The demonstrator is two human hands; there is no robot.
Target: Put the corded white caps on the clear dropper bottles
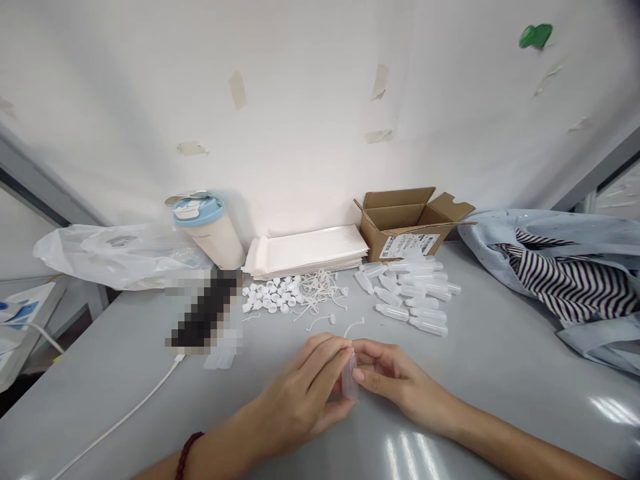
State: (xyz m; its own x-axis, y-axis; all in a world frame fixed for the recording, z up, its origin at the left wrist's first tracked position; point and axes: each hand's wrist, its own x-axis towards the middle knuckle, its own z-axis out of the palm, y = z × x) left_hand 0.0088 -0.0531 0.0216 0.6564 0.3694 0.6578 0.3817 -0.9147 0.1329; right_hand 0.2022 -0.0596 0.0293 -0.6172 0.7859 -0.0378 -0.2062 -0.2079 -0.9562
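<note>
Near the front middle of the table, a small translucent plastic bottle (349, 382) stands roughly upright between my two hands. My left hand (307, 383) is closed on it, fingertips at its top and thumb low on its side. From the right, my right hand (397, 380) grips it with thumb and fingers. A thin white strap (356, 323) sticks up above the fingertips; where it joins the bottle is hidden. Just beyond lie a loose white strap piece (321, 321), a tangle of white straps (323, 290) and many small white caps (273, 295). More such bottles (413, 287) lie to the right.
Behind stand an open cardboard box (413, 223), a stack of white padded envelopes (313, 250) and a cup with a blue lid (210, 230). At left are a plastic bag (125, 257), a blurred dark object (207, 313) and a white cable (125, 417). Light blue cloth (500, 247) lies right.
</note>
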